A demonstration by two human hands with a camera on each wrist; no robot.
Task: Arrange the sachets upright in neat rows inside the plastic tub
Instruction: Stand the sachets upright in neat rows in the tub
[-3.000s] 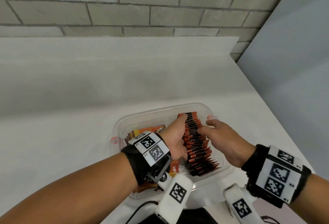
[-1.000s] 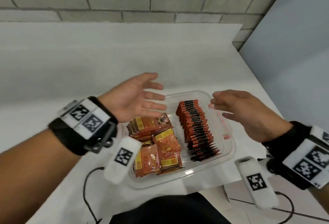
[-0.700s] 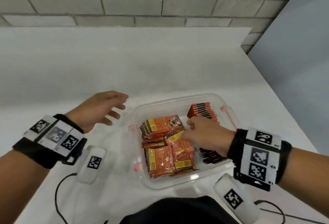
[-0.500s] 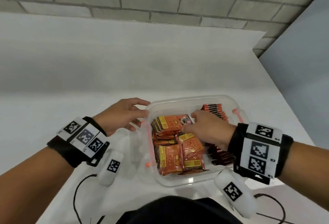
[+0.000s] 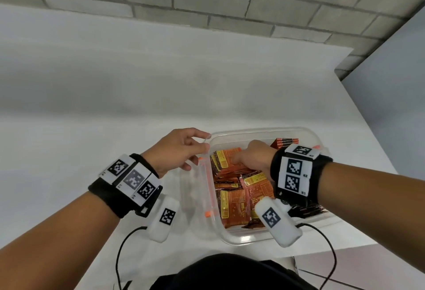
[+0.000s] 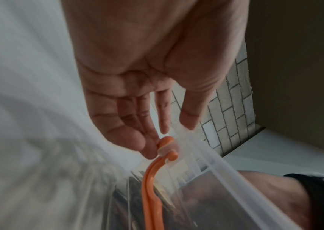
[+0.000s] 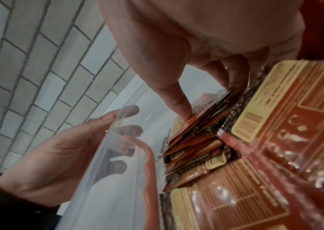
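Observation:
A clear plastic tub (image 5: 243, 239) with orange handles (image 5: 208, 188) stands on the white table. An upright row of dark orange sachets (image 5: 285, 142) fills its right side, partly hidden by my right wrist. Loose sachets (image 5: 243, 200) lie flat in a pile on its left side. My right hand (image 5: 236, 158) reaches into the tub. In the right wrist view its thumb and fingers (image 7: 234, 77) pinch a small stack of sachets (image 7: 196, 140). My left hand (image 5: 203, 144) holds the tub's far-left corner, thumb on the rim (image 6: 216, 158), fingertips by the orange handle (image 6: 149, 186).
The white table (image 5: 115, 151) stretches left and far to a block wall (image 5: 230, 2). A grey panel (image 5: 395, 82) stands at the right, past the table's edge. Black cables (image 5: 119, 255) hang from my wrists near my dark-clothed body.
Three seconds ago both hands pressed the upright row. Since a second ago my left hand came down to the tub's far-left corner. My right hand crossed into the tub and took the loose stack.

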